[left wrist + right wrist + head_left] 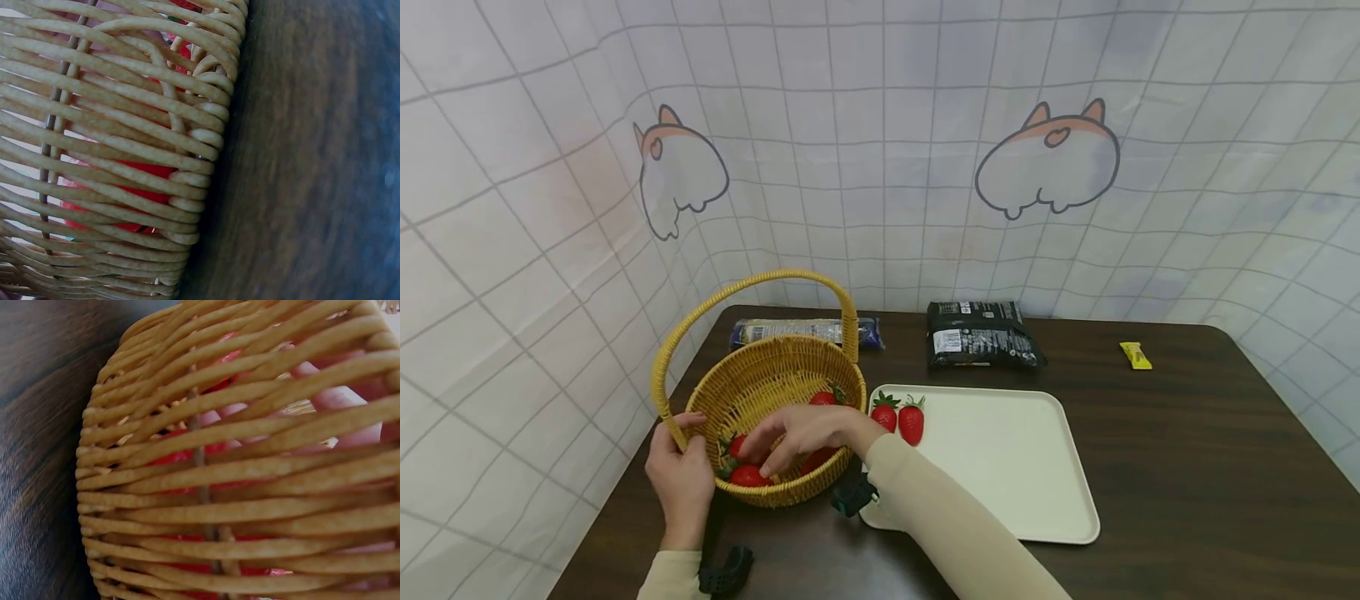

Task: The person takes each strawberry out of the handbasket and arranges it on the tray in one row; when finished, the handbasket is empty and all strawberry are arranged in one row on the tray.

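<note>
Dark wooden table (1187, 467) below, our left hand (681, 483) gripping the yellow basket (760, 371) by its handle (790, 273), our right hand (811, 427) half curled inside, whether holding anything we cannot tell, strawberries (748, 477) just under that hand

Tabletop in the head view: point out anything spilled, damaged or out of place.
Nothing stands out: no spill or damage shows, and the visible strawberries lie in the basket or on the tray. The yellow packet lies by itself, hardly odd.
</note>
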{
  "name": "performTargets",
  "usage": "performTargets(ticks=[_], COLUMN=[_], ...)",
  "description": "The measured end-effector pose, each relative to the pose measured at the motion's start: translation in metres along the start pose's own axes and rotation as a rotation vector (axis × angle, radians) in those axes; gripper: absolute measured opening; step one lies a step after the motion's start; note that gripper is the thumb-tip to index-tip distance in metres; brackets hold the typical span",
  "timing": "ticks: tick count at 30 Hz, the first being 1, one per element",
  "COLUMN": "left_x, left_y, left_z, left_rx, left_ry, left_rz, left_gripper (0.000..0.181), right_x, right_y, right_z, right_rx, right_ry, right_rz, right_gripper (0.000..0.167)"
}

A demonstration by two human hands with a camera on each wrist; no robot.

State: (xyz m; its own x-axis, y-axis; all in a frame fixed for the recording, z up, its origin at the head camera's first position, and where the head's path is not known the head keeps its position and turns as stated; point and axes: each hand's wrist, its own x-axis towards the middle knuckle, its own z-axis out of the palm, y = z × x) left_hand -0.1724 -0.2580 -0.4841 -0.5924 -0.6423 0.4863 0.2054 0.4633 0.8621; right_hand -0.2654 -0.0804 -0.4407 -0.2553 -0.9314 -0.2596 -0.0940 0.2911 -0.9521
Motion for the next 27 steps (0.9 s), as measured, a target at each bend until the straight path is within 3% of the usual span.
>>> performTargets(ticks=[6,21,27], left_x=[-0.0012,0.0002,0.0], left_y=[0.0018,0.0007,0.0012], left_z=[-0.0019,0.0007,-0.0005], left_rx=[0.012,-0.014,0.0], left_ry=[0.001,0.002,0.006], left_rz=[-0.018,0.007,0.017], left_gripper=[0.026,0.025,0.026], right_x=[0.0046,0.0086,0.0086], right_y=[0.0021,-0.0004,0.0004], right_z=[0.0004,-0.0005,0.0024], right_rx=[-0.126,-0.233,-0.25], right_ry=[-0.044,-0.082,-0.077], right_rz=[0.001,-0.014,-0.028], right_gripper=[0.047,0.059,0.049])
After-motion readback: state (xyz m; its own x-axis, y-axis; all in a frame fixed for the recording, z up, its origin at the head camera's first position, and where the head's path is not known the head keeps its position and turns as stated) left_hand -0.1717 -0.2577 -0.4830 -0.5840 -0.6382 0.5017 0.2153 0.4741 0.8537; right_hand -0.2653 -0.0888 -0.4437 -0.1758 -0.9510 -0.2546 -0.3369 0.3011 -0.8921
